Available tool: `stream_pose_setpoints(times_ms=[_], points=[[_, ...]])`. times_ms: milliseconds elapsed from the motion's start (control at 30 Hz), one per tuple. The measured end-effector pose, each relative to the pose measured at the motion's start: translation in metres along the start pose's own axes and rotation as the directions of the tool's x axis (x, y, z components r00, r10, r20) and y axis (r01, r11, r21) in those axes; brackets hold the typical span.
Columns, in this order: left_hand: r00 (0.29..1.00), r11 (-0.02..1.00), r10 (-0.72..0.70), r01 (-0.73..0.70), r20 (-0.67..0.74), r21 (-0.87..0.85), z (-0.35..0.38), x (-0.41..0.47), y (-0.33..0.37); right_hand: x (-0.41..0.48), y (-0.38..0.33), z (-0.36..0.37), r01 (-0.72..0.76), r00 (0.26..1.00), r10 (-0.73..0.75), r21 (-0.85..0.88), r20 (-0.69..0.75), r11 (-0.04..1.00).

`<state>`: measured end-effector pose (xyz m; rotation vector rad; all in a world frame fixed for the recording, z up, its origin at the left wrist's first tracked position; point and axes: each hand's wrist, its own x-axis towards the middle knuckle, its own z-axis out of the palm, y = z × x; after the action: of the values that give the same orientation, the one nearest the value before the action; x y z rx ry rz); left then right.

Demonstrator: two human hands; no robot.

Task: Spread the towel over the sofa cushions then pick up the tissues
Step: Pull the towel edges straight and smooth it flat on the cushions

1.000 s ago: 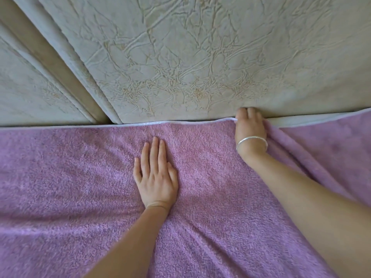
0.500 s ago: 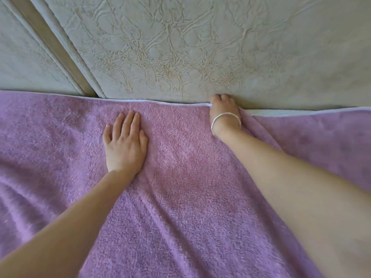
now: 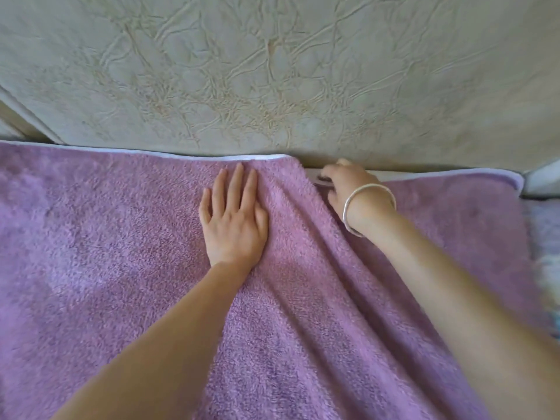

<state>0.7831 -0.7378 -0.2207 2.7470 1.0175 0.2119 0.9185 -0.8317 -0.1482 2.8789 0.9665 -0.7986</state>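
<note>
A purple towel [image 3: 106, 253] with a pale hem covers the sofa seat across nearly the whole view. My left hand [image 3: 233, 219] lies flat on it, fingers together, just below the hem. My right hand [image 3: 348, 183], with a silver bangle on the wrist, is at the towel's back edge where the seat meets the backrest; its fingers curl at a fold, and whether they pinch the cloth is unclear. A long ridge of cloth runs from that spot down toward me. No tissues are in view.
The cracked beige leather backrest [image 3: 272, 71] fills the upper half. At far right the towel ends [image 3: 515, 180], and a patterned bluish fabric [image 3: 545, 237] shows beyond it. A gap between back cushions shows at far left [image 3: 12, 128].
The view has shifted right along the sofa. My left hand slid up toward the hem. My right hand pulled slightly out of the crease and its fingers curled.
</note>
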Motion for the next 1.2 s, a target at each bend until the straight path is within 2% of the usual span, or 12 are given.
stream_pose_setpoints(times_ms=[100, 233, 400, 567, 700, 833, 900, 967, 1033, 1200], points=[[1.000, 1.000, -0.004, 0.004, 0.006, 0.003, 0.000, 0.000, 0.000, 0.001, 0.004, 0.008, -0.033, 0.994, 0.041, 0.074, -0.102, 0.997], [1.000, 1.000, -0.017, 0.017, 0.015, -0.007, -0.003, 0.000, 0.001, 0.013, 0.010, 0.011, -0.175, 0.931, 0.218, 0.168, -0.294, 0.970], [1.000, 1.000, 0.008, -0.008, -0.012, 0.022, 0.000, 0.002, 0.000, 0.028, 0.014, 0.017, -0.191, 0.923, 0.233, 0.161, -0.306, 0.968], [1.000, 1.000, 0.001, -0.001, -0.011, 0.015, -0.004, 0.000, 0.002, 0.021, 0.027, 0.016, -0.054, 0.941, 0.125, 0.222, -0.316, 0.974], [1.000, 1.000, 0.021, -0.021, 0.019, 0.015, -0.014, 0.000, 0.002, -0.004, 0.048, 0.011, 0.003, 0.915, 0.112, 0.284, -0.388, 0.959], [0.969, 0.969, 0.246, -0.247, -0.024, -0.029, -0.022, -0.004, 0.041, -0.016, 0.096, 0.003, -0.113, 0.928, 0.180, 0.214, -0.326, 0.970], [0.948, 0.947, 0.316, -0.314, 0.030, -0.075, -0.017, -0.007, 0.073, -0.012, 0.114, 0.000, -0.141, 0.951, 0.185, 0.187, -0.249, 0.972], [0.951, 0.955, 0.293, -0.285, 0.104, -0.085, -0.007, -0.007, 0.090, -0.005, 0.123, -0.002, -0.114, 0.963, 0.154, 0.183, -0.220, 0.976], [0.960, 0.963, 0.265, -0.259, 0.090, -0.076, 0.002, -0.005, 0.088, 0.002, 0.129, -0.002, -0.132, 0.949, 0.173, 0.166, -0.264, 0.977], [0.960, 0.965, 0.263, -0.259, 0.094, -0.048, 0.008, -0.004, 0.087, 0.011, 0.153, -0.001, -0.330, 0.846, 0.390, 0.218, -0.364, 0.919]])
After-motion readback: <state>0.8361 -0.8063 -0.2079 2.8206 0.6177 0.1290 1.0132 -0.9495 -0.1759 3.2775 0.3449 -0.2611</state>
